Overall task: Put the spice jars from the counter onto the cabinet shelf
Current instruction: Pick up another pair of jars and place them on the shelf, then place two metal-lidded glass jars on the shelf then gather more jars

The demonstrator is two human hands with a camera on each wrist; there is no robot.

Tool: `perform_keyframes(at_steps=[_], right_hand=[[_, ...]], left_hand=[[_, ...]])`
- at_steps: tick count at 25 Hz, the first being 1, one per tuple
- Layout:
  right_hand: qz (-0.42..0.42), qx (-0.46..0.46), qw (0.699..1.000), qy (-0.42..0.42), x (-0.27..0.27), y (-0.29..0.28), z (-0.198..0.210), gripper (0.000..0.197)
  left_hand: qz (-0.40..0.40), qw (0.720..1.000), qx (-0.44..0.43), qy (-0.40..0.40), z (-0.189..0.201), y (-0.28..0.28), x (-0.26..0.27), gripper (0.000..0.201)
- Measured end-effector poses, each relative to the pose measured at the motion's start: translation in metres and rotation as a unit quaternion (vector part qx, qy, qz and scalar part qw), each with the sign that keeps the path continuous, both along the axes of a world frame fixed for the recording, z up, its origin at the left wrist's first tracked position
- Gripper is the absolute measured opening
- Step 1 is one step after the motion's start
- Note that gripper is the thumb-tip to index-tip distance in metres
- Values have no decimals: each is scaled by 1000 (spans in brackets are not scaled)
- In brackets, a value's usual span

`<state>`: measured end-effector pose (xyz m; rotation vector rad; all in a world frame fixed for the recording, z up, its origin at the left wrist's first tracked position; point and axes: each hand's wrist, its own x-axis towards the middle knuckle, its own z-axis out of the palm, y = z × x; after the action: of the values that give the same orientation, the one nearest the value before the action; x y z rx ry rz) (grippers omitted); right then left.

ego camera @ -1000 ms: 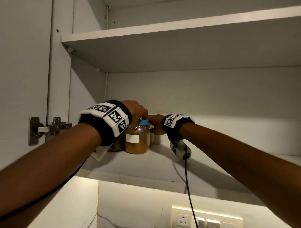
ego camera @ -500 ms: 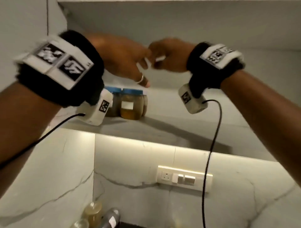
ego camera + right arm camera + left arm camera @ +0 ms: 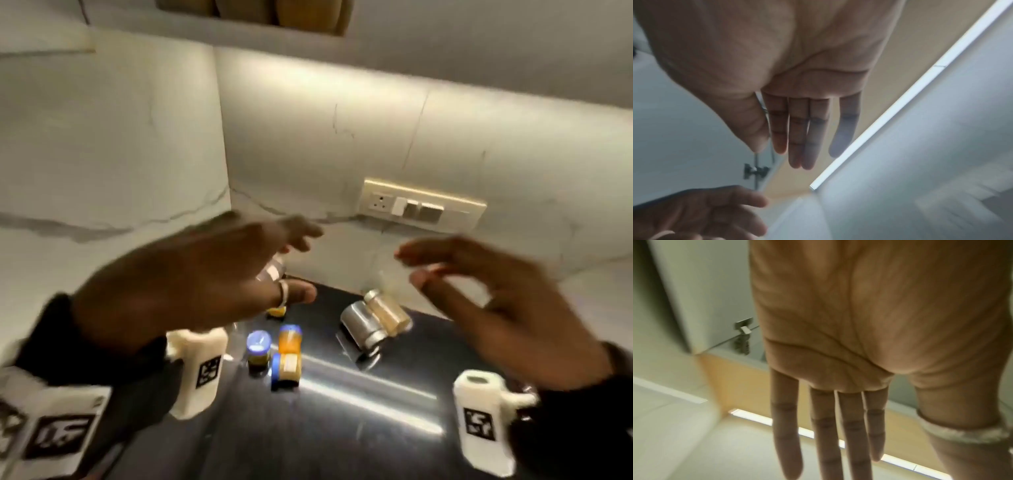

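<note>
Both hands hang empty in the air above the dark counter. My left hand has straight, spread fingers, and my right hand is likewise flat with straight fingers. Below them stand small blue-lidded spice jars: one upright, one with orange contents, one lying with a white label. Another jar is partly hidden under my left thumb. At the top edge, the bottoms of the jars on the cabinet shelf show.
A steel canister and a clear jar with a steel cap lie near the back wall. A socket and switch panel sits on the marble backsplash. A lit strip runs under the cabinet. An open cabinet door with a hinge is at the left.
The hands left the jars on the shelf, drew back and came down with fingers spread. The head view swung down from the shelf to the counter.
</note>
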<state>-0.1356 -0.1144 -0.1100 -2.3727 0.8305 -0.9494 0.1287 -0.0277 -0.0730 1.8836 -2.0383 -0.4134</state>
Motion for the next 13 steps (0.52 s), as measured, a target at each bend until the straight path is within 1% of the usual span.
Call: perform_keyframes(at_steps=[1, 2, 4, 5, 7, 8, 10, 13], right_hand=[[-7, 64, 998, 0, -1, 3, -31, 21], [-32, 84, 996, 20, -6, -3, -65, 20], [-97, 74, 990, 75, -24, -15, -141, 18], [-119, 88, 984, 95, -34, -20, -177, 15], [-149, 124, 969, 152, -52, -22, -231, 13], [-153, 130, 962, 183, -57, -18, -247, 14], [-167, 164, 948, 215, -68, -12, -273, 17], [-165, 198, 933, 251, -77, -8, -297, 22]], left_hand=[[0, 1000, 9, -11, -25, 2, 1, 56], [3, 1000, 16, -8, -59, 2, 7, 62], [48, 997, 61, 24, -118, 2, 16, 65], [62, 993, 93, 28, -144, 2, 16, 64], [73, 984, 164, 21, -193, 4, 13, 70], [75, 979, 190, 26, -214, 6, 10, 74], [80, 969, 230, 45, -248, 10, 7, 67], [94, 955, 277, 58, -276, 12, 3, 66]])
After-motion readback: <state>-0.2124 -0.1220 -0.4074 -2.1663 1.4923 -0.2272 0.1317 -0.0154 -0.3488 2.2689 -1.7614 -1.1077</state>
